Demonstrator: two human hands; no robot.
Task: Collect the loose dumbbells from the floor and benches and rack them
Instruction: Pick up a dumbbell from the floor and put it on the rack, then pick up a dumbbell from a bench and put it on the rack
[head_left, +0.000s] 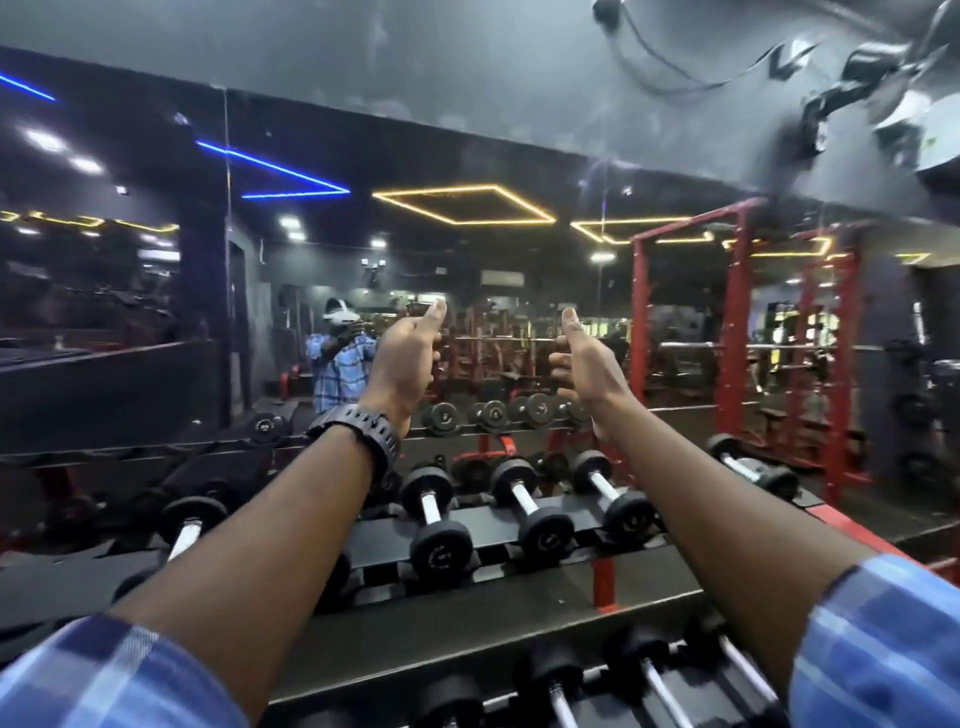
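Note:
Both my arms stretch out over a black dumbbell rack (519, 603) with red supports. My left hand (408, 358), with a black watch on the wrist, is raised and empty, fingers apart. My right hand (587, 364) is also raised and empty, thumb up. The palms face each other well above the rack. On the top tier lie black dumbbells with chrome handles: one below my left forearm (184, 525), one in the middle (434, 519), two to the right (530, 506) (613, 491). More dumbbells (644, 670) lie on the lower tier near me.
A wall mirror behind the rack reflects a person in a blue checked shirt (340, 371) and the gym. A red power rack (737, 332) stands at the right. One dumbbell (748, 467) lies at the rack's far right end.

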